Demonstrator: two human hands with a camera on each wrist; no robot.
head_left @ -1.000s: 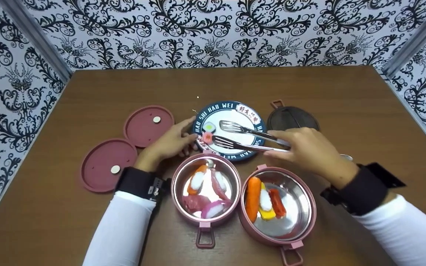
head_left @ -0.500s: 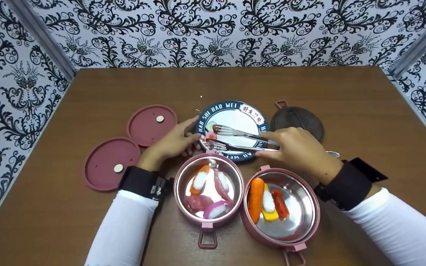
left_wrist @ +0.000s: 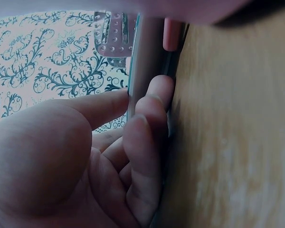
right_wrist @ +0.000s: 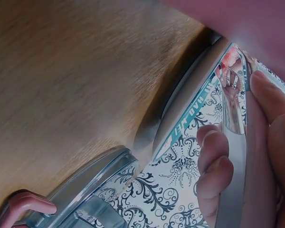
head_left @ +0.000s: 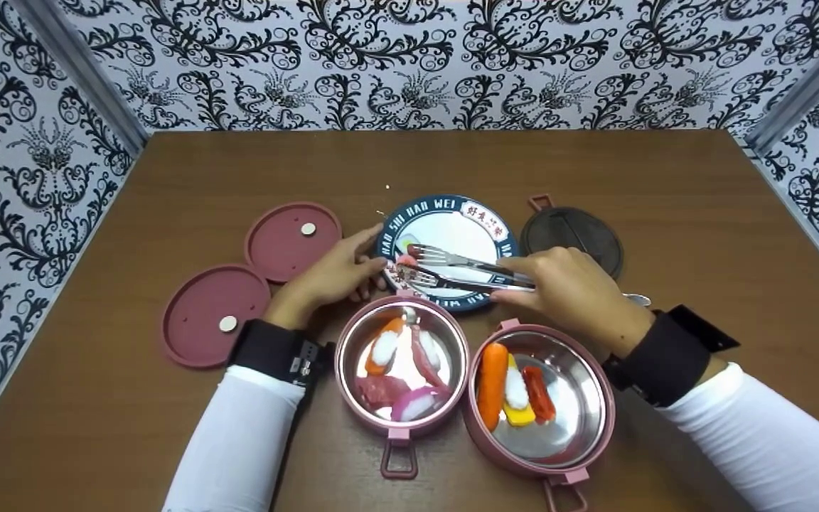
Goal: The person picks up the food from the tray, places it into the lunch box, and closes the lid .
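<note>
In the head view a white plate with a blue lettered rim (head_left: 416, 208) lies on the table. My left hand (head_left: 335, 274) holds its left edge, thumb on the rim and fingers low at the side, as the left wrist view shows. My right hand (head_left: 569, 288) grips metal tongs (head_left: 473, 264) over the plate; their fork-like tips are around a small pink piece (head_left: 405, 261) at the plate's left. A green and white piece (head_left: 407, 244) lies just behind it, partly covered by the tips. The right wrist view shows the fingers curled round the tongs (right_wrist: 234, 114).
Nearer me stand two pink pots: the left (head_left: 342, 398) holds several food pieces, the right (head_left: 598, 427) a carrot (head_left: 493, 384) and other pieces. Two pink lids (head_left: 292, 252) (head_left: 200, 320) lie left. A dark round pan (head_left: 587, 235) lies right of the plate.
The tongs have moved left and their tips have come down onto the plate's left side, around the small pieces. My left hand has stayed at the plate's edge.
</note>
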